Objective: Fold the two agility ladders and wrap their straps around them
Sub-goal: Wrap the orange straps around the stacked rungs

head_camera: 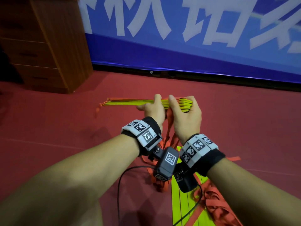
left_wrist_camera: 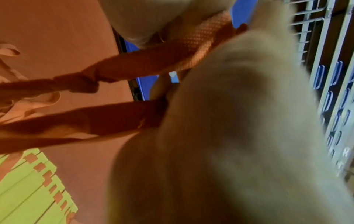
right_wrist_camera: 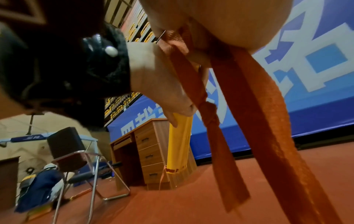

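A folded ladder [head_camera: 130, 102], a flat stack of yellow rungs, is held level above the red floor. My left hand [head_camera: 153, 108] grips its middle, thumb on top. My right hand [head_camera: 185, 110] curls round its right end. Orange straps [head_camera: 169, 128] hang from the stack between my wrists. In the right wrist view one strap [right_wrist_camera: 258, 113] drops wide and flat, and another carries a knot [right_wrist_camera: 208, 112] beside the yellow rungs [right_wrist_camera: 178, 144]. The second ladder [head_camera: 187, 207] lies on the floor under my wrists, its rungs side by side [left_wrist_camera: 28, 189] among loose orange straps [head_camera: 216, 203].
A wooden drawer cabinet [head_camera: 40, 43] stands at the far left against a blue banner wall [head_camera: 195, 51]. A black folding chair [right_wrist_camera: 76, 151] and a dark blue bag [right_wrist_camera: 38, 189] are off to the left. A black cable [head_camera: 123, 181] trails from the wrist cameras.
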